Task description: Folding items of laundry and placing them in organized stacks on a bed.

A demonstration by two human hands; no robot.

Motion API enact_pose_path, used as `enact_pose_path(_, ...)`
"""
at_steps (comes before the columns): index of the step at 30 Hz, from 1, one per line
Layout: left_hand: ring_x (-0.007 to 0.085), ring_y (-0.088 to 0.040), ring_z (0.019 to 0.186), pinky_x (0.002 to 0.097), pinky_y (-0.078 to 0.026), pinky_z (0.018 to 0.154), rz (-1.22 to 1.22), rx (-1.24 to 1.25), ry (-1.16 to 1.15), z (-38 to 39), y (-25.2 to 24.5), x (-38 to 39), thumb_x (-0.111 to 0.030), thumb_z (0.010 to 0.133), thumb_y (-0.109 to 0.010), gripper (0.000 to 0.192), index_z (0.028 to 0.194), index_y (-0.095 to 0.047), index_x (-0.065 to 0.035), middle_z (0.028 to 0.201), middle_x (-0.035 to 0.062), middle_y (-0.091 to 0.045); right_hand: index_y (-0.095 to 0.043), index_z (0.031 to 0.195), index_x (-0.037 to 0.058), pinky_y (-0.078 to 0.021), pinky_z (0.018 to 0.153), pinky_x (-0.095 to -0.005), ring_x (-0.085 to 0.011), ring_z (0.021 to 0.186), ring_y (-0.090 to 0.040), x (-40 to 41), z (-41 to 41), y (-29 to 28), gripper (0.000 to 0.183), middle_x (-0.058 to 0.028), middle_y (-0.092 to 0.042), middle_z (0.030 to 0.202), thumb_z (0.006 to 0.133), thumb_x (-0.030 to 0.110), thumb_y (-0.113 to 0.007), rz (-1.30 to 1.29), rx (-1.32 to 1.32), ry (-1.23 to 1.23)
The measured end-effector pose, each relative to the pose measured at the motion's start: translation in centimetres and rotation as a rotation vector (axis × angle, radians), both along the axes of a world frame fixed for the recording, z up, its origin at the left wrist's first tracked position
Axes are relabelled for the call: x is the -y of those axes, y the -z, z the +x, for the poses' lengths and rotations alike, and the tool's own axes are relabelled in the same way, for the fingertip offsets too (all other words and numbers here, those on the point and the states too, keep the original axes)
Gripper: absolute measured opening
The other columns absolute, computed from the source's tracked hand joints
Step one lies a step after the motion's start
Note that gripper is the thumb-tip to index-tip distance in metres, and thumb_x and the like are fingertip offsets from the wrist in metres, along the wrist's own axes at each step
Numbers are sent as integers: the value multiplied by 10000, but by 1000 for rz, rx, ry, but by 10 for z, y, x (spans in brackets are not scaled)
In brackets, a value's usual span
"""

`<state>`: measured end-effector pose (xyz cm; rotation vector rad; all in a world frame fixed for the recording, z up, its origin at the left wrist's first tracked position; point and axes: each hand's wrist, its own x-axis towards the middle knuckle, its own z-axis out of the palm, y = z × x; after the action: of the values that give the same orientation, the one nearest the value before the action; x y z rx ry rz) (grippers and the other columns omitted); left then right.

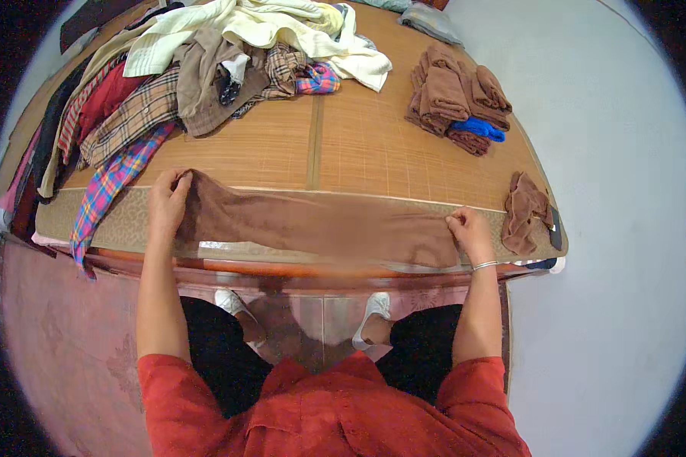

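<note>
A long brown towel (263, 220) is stretched sideways between my two hands, over the near edge of the bed. My left hand (168, 200) grips its left upper corner between thumb and fingers. At the right end, my right hand (470, 228) pinches the other upper corner; a thin bangle circles that wrist. The towel's middle looks blurred. Just right of my right hand lies a crumpled brown cloth (523, 211). Farther back on the right stand folded brown towels (446, 85), with a blue folded cloth (477, 129) among them.
A woven mat (371, 148) covers the bed. Loose clothes fill its left side, including a plaid shirt (143, 117), a multicoloured plaid sleeve (111, 188) and a cream cloth (263, 28). A plastic-wrapped packet (431, 23) lies at the far edge. A pale wall (617, 200) borders the right side.
</note>
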<state>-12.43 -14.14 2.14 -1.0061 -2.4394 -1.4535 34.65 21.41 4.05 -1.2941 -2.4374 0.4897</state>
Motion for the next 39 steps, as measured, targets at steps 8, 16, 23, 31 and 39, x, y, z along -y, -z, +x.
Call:
enact_pose_path(8, 274, -680, 940, 351, -506, 818, -24, 7, -18, -5, 11, 0, -180, 919, -639, 259, 1070, -687, 25, 1002, 185, -710, -698, 1007, 56, -512, 819, -468, -394, 943, -641, 22, -14, -9, 224, -199, -672, 1030, 843, 210, -687, 260, 140, -70)
enact_pose_path(16, 203, -664, 989, 319, -496, 877, 130, 167, -11, -18, 19, 2, -203, 948, -628, 300, 1119, -677, 38, 1048, 132, -719, -663, 1060, 28, -513, 819, -403, -325, 902, -656, 15, -8, 1, 220, -166, -682, 959, 903, 182, -654, 79, -222, -35)
enact_pose_path(23, 179, -660, 968, 309, -493, 871, 121, 159, 32, -16, 20, -1, -212, 953, -620, 299, 1119, -683, 28, 1033, 122, -725, -697, 1042, 9, -488, 706, -282, -113, 775, -598, 6, -2, 3, 222, -44, -677, 857, 882, 163, -707, 50, -336, -62)
enact_pose_path(31, 191, -671, 937, 314, -499, 860, 87, 113, 7, -12, 19, -2, -177, 942, -626, 261, 1094, -689, 25, 1004, 129, -728, -711, 1008, 6, -469, 680, -255, -94, 721, -551, 6, 1, -2, 205, 7, -652, 807, 864, 149, -730, -210, -327, -43)
enact_pose_path(39, 363, -552, 1184, 425, -437, 1001, 79, -522, -21, 60, -29, -39, -147, 871, -675, 275, 1116, -652, -24, 1244, 170, -612, -705, 1014, 47, -509, 804, -277, -151, 880, -645, 74, -41, -48, 143, -59, -693, 943, 872, 63, -696, 52, -597, -199)
